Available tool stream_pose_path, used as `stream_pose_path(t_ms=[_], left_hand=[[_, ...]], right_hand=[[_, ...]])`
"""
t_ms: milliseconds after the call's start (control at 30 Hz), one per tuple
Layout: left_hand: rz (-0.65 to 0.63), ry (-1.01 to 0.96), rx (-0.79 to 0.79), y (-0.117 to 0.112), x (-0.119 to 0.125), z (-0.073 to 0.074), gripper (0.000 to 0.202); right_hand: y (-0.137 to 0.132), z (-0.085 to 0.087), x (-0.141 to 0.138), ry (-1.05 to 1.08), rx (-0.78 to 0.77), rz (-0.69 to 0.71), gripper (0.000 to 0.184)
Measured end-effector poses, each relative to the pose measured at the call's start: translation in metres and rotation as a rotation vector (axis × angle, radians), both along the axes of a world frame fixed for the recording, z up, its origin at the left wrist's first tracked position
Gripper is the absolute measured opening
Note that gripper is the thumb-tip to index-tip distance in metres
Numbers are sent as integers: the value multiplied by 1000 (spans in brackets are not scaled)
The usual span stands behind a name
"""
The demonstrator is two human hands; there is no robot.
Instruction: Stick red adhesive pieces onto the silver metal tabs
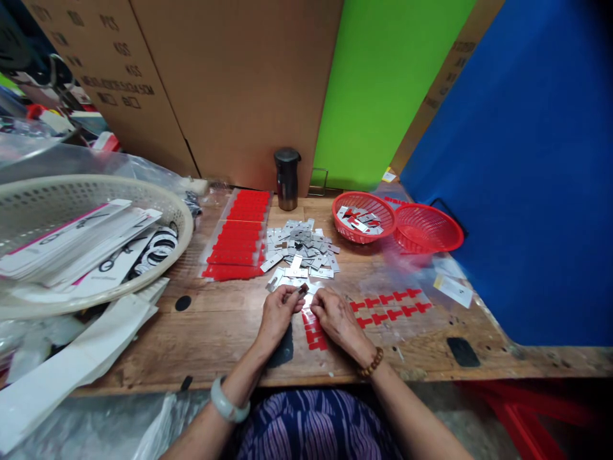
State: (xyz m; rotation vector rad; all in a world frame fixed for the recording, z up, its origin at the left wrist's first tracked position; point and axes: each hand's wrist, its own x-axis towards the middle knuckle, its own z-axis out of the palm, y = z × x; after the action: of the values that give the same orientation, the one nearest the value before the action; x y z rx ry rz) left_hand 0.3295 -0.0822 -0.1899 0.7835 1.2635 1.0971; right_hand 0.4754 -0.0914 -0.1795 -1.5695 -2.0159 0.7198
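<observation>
My left hand (280, 314) pinches a small flat metal plate (303, 291) between thumb and fingertips, just in front of the heap of silvery metal plates (306, 246). Close beside it, my right hand (339, 317) has its fingers curled together; what they hold, if anything, is hidden. Under and beside the right hand lie red T-shaped stickers (313, 335) on a clear backing. Another sheet of red stickers (390, 306) spreads out to the right. A stack of red sticker sheets (239, 233) lies left of the metal heap.
One red basket (364, 217) holds plates, some with red on them; a second red basket (428, 229) touches it. A dark tumbler (287, 179) stands at the back. At left, a large white basket (184, 223) contains printed cards. Cardboard (239, 83) and a blue panel (522, 191) bound the table.
</observation>
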Motion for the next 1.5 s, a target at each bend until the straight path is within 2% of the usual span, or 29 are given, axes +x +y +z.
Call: stream_pose_path(t_ms=[233, 500, 667, 833, 1000, 1167, 1333, 1500], left_hand=[[-6, 8, -10, 1, -1, -5, 26], [7, 31, -18, 2, 1, 1, 22], [28, 57, -3, 2, 3, 2, 18], [39, 84, 3, 1, 3, -1, 15], [43, 84, 12, -1, 3, -2, 15], [39, 57, -12, 1, 3, 0, 18], [-22, -8, -108, -2, 0, 13, 26], [-177, -205, -258, -20, -4, 40, 31]], right_hand=[[-16, -3, -4, 130, 127, -55, 16], [-11, 1, -7, 89, 54, -116, 13], [-15, -2, -8, 98, 84, -107, 14], [-25, -5, -6, 160, 81, -43, 15], [-32, 0, -4, 214, 55, -10, 15], [-37, 7, 1, 391, -24, -5, 12], [-42, 15, 11, 541, -107, -116, 4], [-44, 33, 21, 543, -106, -208, 8]])
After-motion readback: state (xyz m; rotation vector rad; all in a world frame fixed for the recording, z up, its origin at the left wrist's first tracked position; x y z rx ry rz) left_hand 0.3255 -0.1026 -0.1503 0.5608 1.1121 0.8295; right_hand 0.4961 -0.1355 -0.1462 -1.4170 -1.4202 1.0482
